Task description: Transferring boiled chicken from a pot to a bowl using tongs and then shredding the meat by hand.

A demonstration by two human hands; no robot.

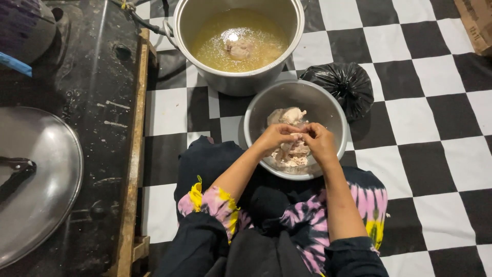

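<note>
A round metal bowl [256, 110] sits on the checkered floor in front of my knees, holding pale cooked chicken pieces [287, 115]. My left hand [277, 136] and my right hand [319, 141] meet over the bowl, fingers pinched together on one piece of the chicken meat between them. A large metal pot [294, 31] stands just beyond the bowl, filled with yellowish broth [256, 48] in which another chicken piece [238, 48] floats.
A tied black plastic bag [341, 84] lies right of the bowl. On the left is a dark wooden platform [102, 128] with a metal lid [41, 179] on it. A cardboard box corner [479, 23] shows at the top right.
</note>
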